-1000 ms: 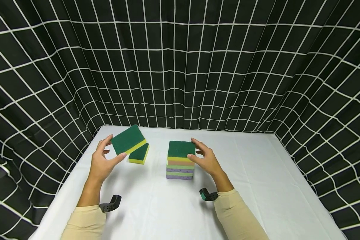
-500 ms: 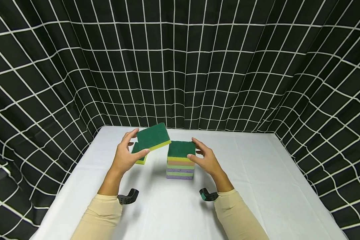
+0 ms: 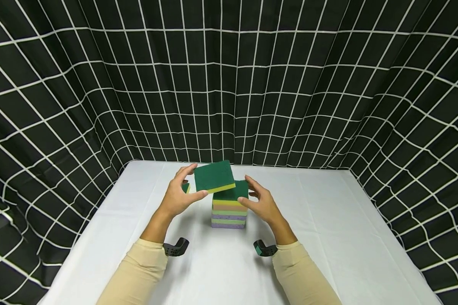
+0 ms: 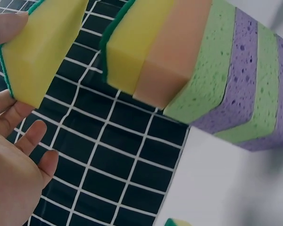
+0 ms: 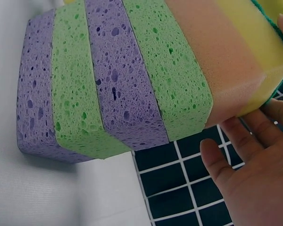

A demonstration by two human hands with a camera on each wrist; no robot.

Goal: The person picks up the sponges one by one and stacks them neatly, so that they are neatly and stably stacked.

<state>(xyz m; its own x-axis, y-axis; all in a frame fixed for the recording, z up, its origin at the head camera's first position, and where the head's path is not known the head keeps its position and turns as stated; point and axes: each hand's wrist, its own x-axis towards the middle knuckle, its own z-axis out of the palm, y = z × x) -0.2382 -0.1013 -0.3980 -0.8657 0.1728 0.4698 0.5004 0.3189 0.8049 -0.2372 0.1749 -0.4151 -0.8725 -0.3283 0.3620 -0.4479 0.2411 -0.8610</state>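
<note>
My left hand [image 3: 177,195] pinches a yellow scrub sponge [image 3: 214,177], dark green side up, between thumb and fingers. It hovers, slightly turned, above the left part of a sponge stack [image 3: 229,215]. From the bottom the stack goes purple, light green, purple, light green, peach, then a yellow sponge [image 4: 132,52] with a green scrub top. My right hand [image 3: 265,203] grips that top yellow sponge at its right end, thumb at the front and fingers at the back. In the right wrist view, fingertips [image 5: 233,129] rest along its side near the peach sponge [image 5: 217,61].
Another green and yellow sponge [image 3: 186,187] lies on the white table [image 3: 313,233], mostly hidden behind my left hand. A black curtain [image 3: 221,106] with a white grid surrounds the table's back and sides.
My left hand has carried its sponge rightward from above the loose sponge to over the stack's left part. The right hand has stayed at the stack.
</note>
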